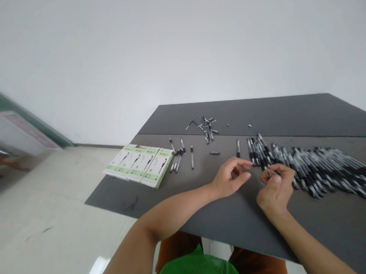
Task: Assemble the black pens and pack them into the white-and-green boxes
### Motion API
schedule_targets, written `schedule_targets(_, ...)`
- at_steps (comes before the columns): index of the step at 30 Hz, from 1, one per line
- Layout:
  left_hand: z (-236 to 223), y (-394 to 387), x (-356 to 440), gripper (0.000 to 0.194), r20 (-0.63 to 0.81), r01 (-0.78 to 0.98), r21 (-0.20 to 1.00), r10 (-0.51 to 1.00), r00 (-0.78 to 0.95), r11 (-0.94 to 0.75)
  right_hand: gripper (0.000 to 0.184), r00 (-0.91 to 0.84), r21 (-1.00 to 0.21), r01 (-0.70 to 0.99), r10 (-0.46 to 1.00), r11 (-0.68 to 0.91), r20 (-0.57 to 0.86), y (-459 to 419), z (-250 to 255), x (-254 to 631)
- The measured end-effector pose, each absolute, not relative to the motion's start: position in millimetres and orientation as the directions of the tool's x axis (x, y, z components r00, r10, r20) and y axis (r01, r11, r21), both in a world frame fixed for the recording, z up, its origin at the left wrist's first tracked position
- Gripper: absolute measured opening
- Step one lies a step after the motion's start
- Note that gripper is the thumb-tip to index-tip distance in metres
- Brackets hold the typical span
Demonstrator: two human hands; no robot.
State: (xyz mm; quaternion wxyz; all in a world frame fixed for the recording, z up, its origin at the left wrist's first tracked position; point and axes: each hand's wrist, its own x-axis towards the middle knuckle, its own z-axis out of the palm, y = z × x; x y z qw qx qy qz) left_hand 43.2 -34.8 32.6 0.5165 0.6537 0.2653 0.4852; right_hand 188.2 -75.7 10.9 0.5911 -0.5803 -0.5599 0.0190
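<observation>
My left hand (233, 177) hovers over the table with nothing in it, thumb and fingers apart and pointing right. Just to the right, my right hand (278, 187) is closed in a pinch around a pen, of which only a small dark part shows between the fingers. Behind both hands lies a small group of clear pens with black grips (256, 150). One single pen (238, 148) lies beyond my left fingertips. A big heap of similar pens (324, 167) spreads out to the right of my right hand.
White and green pen boxes (138, 163) lie side by side at the table's left edge. Several pens (178, 157) are next to them. Small pen parts (208, 125) are scattered farther back, and a short piece (214, 153) lies mid-table. A white wall (227, 46) stands behind the grey table (204, 217).
</observation>
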Motion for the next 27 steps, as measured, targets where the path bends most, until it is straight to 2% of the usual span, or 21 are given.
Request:
schedule_targets(3,26.6,-5.0,33.7,0.021,0.109,-0.266,0.956,0.992,-0.060,-0.121,0.038,0.553,-0.781,0.478,0.553,0.402,0.623,-72.1,21.7,192.0)
schedule_targets(5,25.9,21.9,20.8,0.016,-0.082,-0.354,0.934,0.935,-0.344,-0.048,0.040,0.627,-0.785,0.314,0.504,0.534,0.594,-71.1,28.8,197.0)
schedule_targets(7,28.0,50.4,5.7,0.015,-0.105,-0.353,0.932,0.873,-0.476,-0.081,0.043,0.656,-0.733,0.130,0.496,0.667,0.568,-71.5,34.2,201.7)
schedule_targets(9,32.4,78.7,-9.0,0.017,-0.006,-0.259,0.954,0.859,-0.512,-0.148,0.045,0.658,-0.695,0.004,0.522,0.719,0.543,-72.6,37.0,204.5)
schedule_targets(13,43.5,131.9,-30.0,0.026,0.148,0.081,0.989,0.867,-0.475,-0.124,0.046,0.652,-0.735,-0.003,0.559,0.678,0.512,-72.5,35.6,206.2)
schedule_targets(15,47.2,154.8,-35.0,0.032,0.190,0.337,0.941,0.884,-0.427,-0.039,0.047,0.659,-0.750,0.063,0.537,0.658,0.527,-70.6,33.0,207.5)
schedule_targets(17,48.7,172.2,-35.6,0.034,0.208,0.518,0.855,0.919,-0.336,-0.004,0.048,0.669,-0.760,0.122,0.513,0.639,0.539,-68.4,30.5,209.9)
schedule_targets(23,44.1,189.6,-18.8,0.017,0.236,0.734,0.664,0.971,-0.029,-0.140,0.050,0.701,-0.848,0.223,0.526,0.481,0.482,-67.5,27.6,216.4)
schedule_targets(27,33.1,200.9,7.7,0.026,0.235,0.764,0.610,0.969,0.083,-0.213,0.049,0.644,-0.842,0.291,0.558,0.454,0.523,-70.0,24.0,216.4)
